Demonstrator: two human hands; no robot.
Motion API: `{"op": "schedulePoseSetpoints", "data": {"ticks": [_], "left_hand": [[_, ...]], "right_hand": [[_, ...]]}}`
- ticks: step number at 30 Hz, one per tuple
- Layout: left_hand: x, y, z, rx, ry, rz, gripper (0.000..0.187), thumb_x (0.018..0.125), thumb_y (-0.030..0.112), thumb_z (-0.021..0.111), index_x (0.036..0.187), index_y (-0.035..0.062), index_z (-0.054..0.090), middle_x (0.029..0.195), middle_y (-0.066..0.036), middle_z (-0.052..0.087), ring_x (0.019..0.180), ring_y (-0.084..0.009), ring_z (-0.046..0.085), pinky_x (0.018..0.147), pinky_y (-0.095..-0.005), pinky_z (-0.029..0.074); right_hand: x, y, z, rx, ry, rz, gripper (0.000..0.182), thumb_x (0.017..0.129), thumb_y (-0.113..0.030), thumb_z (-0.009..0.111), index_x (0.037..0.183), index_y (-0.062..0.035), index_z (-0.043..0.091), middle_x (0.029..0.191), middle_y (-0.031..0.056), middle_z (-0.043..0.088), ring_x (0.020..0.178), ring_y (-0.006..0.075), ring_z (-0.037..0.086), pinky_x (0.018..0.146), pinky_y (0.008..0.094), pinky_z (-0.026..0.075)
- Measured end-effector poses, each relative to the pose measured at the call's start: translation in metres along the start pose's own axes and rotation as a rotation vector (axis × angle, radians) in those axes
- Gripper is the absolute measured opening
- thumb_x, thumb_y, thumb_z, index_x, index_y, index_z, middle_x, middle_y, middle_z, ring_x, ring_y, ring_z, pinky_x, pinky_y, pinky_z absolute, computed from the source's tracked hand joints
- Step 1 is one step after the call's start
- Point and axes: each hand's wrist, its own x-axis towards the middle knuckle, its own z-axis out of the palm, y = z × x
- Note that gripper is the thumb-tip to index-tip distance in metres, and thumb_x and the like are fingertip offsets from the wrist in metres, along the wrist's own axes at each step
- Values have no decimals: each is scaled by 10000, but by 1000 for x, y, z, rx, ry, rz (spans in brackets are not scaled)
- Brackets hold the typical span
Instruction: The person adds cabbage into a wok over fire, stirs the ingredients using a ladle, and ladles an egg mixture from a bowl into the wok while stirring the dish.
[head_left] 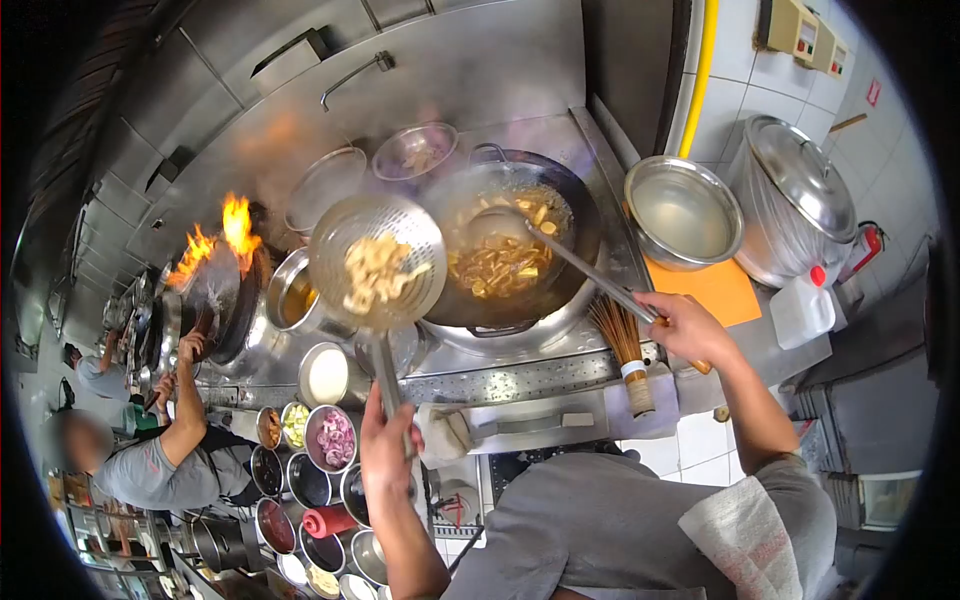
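My left hand (pixel 385 435) is closed around the handle of a perforated metal strainer (pixel 328 255). Pale cooked pieces (pixel 378 270) lie in the strainer, which is held up left of a large wok (pixel 585 225). Brown sauce with strips and yellowish chunks (pixel 500 265) fills the wok's bottom. In my right hand (pixel 690 330) is the handle of a long metal ladle (pixel 590 268), its bowl dipping into the wok's food. Below the ladle handle, near my right hand, a bamboo wok brush (pixel 622 340) stands at the stove's front edge.
To the left, another person (pixel 185 460) works at a flaming wok (pixel 240 310). Pots of ingredients, including chopped purple onion (pixel 333 440), crowd the lower left. A metal bowl of liquid (pixel 685 210), a lidded container (pixel 795 190) and a white jug (pixel 803 312) stand at right.
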Motion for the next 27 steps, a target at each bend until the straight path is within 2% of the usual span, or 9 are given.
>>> {"op": "schedulePoseSetpoints", "data": {"ticks": [6,9,10,13,15,17,23,25,27], "left_hand": [[68,8,48,447,-72,168,675,882,2,602,1505,29,344,911,-68,623,623,-120,586,522,-256,477],[85,1,49,776,80,630,705,883,25,591,1523,9,297,1213,-225,645,1061,-332,664,883,-380,522],[79,3,45,736,103,545,705,882,16,578,1527,14,292,1405,-281,520,1342,-379,481,1098,-392,360],[89,-16,8,973,376,932,714,889,12,575,1539,41,282,1297,-237,608,1076,-338,655,897,-380,513],[39,14,2,541,284,339,707,910,11,560,1550,65,266,1113,-159,653,746,-206,649,620,-315,527],[17,2,-31,294,220,260,705,923,12,550,1558,99,256,929,-78,602,572,-96,509,455,-251,423],[-11,-63,-83,-343,201,-138,728,923,26,568,1555,80,212,884,-84,585,589,-125,523,467,-272,432],[-23,-76,-75,-475,253,-213,399,941,49,565,1319,79,440,857,-92,591,573,-138,528,427,-247,419],[-20,-90,-76,-536,194,-245,275,931,54,583,1180,86,469,862,-92,589,577,-135,523,431,-239,410]], "right_hand": [[-39,-5,8,-62,237,39,586,824,-44,653,1395,-87,527,745,158,622,631,251,581,646,366,480],[-43,-3,15,-2,301,17,586,822,-51,655,1393,-89,530,786,158,640,674,241,600,671,363,490],[-43,-2,19,38,310,7,590,824,-45,658,1397,-90,529,792,136,626,657,203,569,652,343,480],[-43,-11,24,79,280,54,594,824,-42,658,1402,-89,529,790,103,613,644,154,534,638,318,473],[-39,-15,25,75,243,89,579,825,-74,661,1391,-80,537,820,136,634,677,199,574,671,337,486],[-28,-14,31,65,210,100,555,829,-136,668,1368,-67,552,890,213,677,741,297,656,734,381,510],[0,-28,43,-13,119,4,559,820,-141,660,1359,-41,551,964,212,706,843,331,690,779,373,530],[-19,-48,13,6,15,187,561,821,-131,641,1365,-35,543,1035,216,709,889,296,697,808,359,534],[-24,-58,-11,-43,-67,392,564,819,-125,635,1367,-29,540,1068,224,706,879,285,703,798,361,538]]}}
